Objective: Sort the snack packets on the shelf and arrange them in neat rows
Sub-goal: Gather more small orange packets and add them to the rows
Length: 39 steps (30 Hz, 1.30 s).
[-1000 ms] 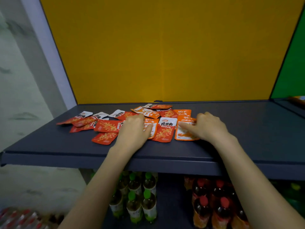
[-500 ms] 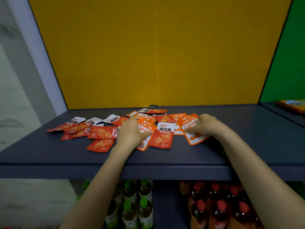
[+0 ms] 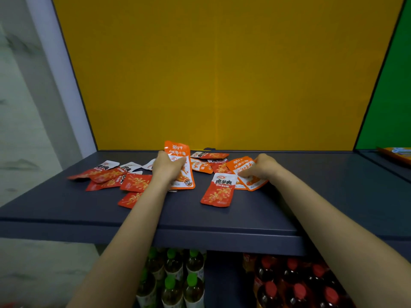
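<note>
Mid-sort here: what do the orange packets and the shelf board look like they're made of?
Raised orange packet in the left hand and lower orange packet pinched by the right hand: thin glossy plastic film, probably; it buckles and glints. Shelf: matte dark grey, likely painted metal, possibly laminate; no glare.

**Dark shelf, packets scattered**

The dark grey shelf [image 3: 322, 192] carries loose snack packets across its left and middle. A heap of red packets [image 3: 104, 175], some with white tops, overlaps at the left. A lone red packet [image 3: 130, 200] lies just in front of that heap. A red-and-white packet [image 3: 219, 193] lies flat in the middle. Orange packets [image 3: 201, 166] overlap toward the back wall.
</note>
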Tool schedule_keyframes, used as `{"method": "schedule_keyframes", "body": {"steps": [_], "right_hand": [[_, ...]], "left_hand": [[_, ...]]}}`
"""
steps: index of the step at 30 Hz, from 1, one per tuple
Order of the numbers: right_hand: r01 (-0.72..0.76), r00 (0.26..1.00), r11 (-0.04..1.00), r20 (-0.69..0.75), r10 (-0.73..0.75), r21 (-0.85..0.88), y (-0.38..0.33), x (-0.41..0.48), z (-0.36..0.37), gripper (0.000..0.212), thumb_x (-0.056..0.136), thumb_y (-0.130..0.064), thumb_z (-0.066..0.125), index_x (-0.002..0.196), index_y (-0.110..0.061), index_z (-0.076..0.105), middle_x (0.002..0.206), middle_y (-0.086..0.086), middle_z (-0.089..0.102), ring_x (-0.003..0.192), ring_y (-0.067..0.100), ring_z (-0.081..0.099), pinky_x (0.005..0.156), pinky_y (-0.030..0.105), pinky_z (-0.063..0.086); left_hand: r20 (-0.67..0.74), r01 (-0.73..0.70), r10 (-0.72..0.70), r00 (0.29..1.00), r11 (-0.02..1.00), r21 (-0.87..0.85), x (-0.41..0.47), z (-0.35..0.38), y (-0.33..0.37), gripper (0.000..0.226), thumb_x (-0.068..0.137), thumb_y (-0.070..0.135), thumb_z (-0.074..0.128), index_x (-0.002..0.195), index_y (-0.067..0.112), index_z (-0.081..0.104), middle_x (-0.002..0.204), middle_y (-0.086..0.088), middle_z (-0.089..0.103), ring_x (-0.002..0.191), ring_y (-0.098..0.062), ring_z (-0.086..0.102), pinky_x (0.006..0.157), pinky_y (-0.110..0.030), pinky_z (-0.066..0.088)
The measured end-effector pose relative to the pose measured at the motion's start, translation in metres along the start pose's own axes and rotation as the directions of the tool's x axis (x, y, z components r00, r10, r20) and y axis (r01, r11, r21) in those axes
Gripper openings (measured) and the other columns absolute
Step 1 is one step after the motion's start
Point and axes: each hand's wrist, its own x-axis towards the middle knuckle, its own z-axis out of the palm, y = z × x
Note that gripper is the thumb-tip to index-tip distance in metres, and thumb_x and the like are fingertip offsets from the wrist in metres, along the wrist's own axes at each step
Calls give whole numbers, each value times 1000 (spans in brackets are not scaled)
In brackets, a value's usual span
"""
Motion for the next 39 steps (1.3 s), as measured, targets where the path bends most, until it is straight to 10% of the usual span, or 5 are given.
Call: {"method": "schedule_keyframes", "body": {"steps": [6,13,24,35,39], "right_hand": [[-24,999,999,21,24,28,1,12,-5,80,67,-34,82,130,-3,44,128,14,56,113,29,57,89,36,50],[22,996,972,74,-40,234,27,23,-28,21,77,-23,74,84,-14,58,89,6,63,61,10,58,50,22,40],[73,996,856,-83,-36,512,37,29,-32,16,82,-21,68,93,-15,58,105,9,66,79,18,60,68,29,45],[87,994,856,-103,-40,510,34,29,-30,24,83,-21,68,104,-12,59,116,14,65,104,30,62,88,40,47],[88,993,856,-113,-35,510,34,25,-30,33,84,-22,67,113,-8,59,118,16,64,107,32,62,95,45,48]], "left_hand": [[55,121,-122,991,992,20,17,10,2,45,86,20,60,123,-2,48,122,-20,59,108,-35,60,94,-44,50],[-40,-41,62,997,916,398,20,26,6,62,89,32,58,131,-7,34,138,-26,38,128,-39,35,103,-42,32],[24,22,-42,999,836,549,36,38,9,70,84,44,58,134,0,35,140,-16,42,133,-33,30,105,-40,28],[174,75,-98,980,988,134,32,22,11,23,66,11,80,69,9,57,67,-8,65,57,-19,62,65,-32,55],[199,83,-98,975,993,81,21,15,16,21,74,10,73,86,6,56,80,-12,64,66,-25,61,65,-34,53]]}}
